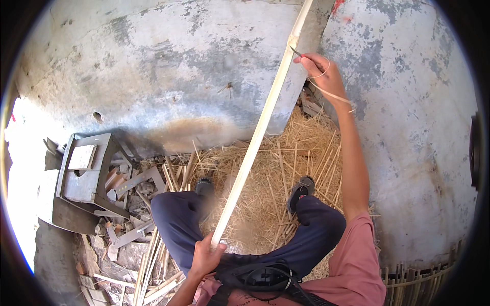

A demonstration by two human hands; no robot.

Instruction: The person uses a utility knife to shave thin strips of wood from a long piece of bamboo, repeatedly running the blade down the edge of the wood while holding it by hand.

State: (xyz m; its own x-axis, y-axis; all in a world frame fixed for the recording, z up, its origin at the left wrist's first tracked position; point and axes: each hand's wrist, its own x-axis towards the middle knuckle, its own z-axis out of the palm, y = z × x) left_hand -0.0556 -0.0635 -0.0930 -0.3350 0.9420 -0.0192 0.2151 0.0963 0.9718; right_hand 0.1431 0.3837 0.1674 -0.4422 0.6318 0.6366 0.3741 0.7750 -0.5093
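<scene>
A long pale bamboo strip (260, 130) slants across the view from my lap to beyond the upper edge, with a thicker node near its upper part. My left hand (206, 255) is closed round its lower end, by my left thigh. Up at the node, my right hand (322, 74) grips a small knife (296, 52), its dark pointed blade touching or just beside the strip. Most of the knife's handle is hidden in my fingers. A thin curled shaving (332, 95) hangs about my right hand and wrist.
Straw-like shavings (265, 204) cover the floor between my feet. A wooden stool (87, 168) lies tipped over at the left, beside rubble and loose bamboo strips (148, 265). Worn plaster walls (168, 66) stand close ahead and at the right. A row of upright sticks (418, 285) is at lower right.
</scene>
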